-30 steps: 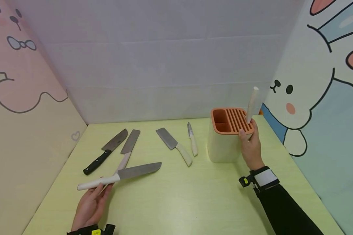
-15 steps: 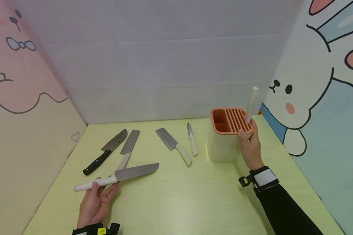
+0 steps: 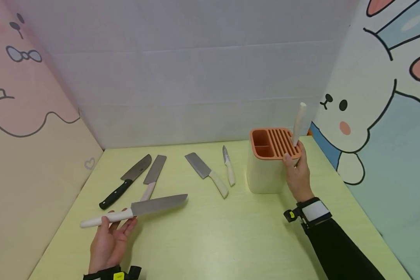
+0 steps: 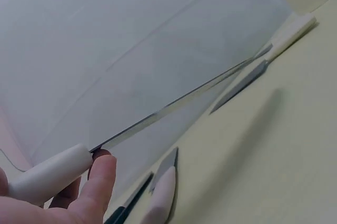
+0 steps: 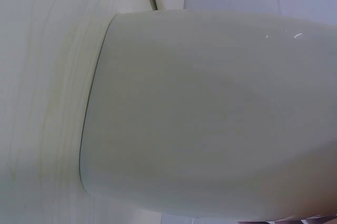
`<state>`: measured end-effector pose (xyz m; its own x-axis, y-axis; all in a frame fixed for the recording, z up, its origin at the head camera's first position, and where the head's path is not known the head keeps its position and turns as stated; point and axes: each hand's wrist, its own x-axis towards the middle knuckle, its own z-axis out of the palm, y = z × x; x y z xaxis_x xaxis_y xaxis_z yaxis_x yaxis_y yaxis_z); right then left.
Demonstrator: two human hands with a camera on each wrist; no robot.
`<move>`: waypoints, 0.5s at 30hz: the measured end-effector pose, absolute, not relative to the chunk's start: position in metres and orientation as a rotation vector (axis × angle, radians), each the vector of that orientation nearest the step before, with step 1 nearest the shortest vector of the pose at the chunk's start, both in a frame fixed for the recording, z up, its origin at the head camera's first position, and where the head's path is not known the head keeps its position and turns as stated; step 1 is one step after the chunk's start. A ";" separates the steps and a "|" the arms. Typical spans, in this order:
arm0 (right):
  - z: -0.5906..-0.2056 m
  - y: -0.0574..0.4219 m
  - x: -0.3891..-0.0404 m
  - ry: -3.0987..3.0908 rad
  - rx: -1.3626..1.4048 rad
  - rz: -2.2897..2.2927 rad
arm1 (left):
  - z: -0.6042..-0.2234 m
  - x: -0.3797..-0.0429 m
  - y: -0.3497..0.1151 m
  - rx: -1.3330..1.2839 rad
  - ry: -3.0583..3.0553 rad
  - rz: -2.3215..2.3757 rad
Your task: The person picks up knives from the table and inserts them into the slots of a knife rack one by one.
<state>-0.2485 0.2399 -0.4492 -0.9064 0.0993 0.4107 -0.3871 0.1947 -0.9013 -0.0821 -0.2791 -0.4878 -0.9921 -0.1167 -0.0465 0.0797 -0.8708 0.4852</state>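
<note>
A wide-bladed kitchen knife [image 3: 159, 205] with a white handle is raised over the left part of the table, blade pointing right. My left hand [image 3: 109, 245] holds it by the handle between thumb and fingers; the left wrist view shows the white handle [image 4: 52, 175] close up and the blade nearly edge-on. At the right, my right hand [image 3: 298, 181] grips the side of a cream knife block [image 3: 266, 177] with an orange slotted top. One white-handled knife [image 3: 299, 124] stands in its rightmost slots, blade hidden. The block's wall [image 5: 210, 113] fills most of the right wrist view.
On the yellow table [image 3: 210, 241] lie a black-handled knife [image 3: 126, 182], a pale pink-handled cleaver [image 3: 154, 171] partly covered by the raised knife, a cream-handled cleaver [image 3: 208, 175] and a small paring knife [image 3: 229, 165]. Walls stand behind and at both sides.
My left hand has shifted the white-handled knife a little to the left, still above the table. My right hand and the knife block stay in place.
</note>
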 end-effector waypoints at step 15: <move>-0.450 0.241 -0.250 -2.114 0.259 1.778 | -0.449 -0.092 -0.263 -0.071 -0.661 -2.962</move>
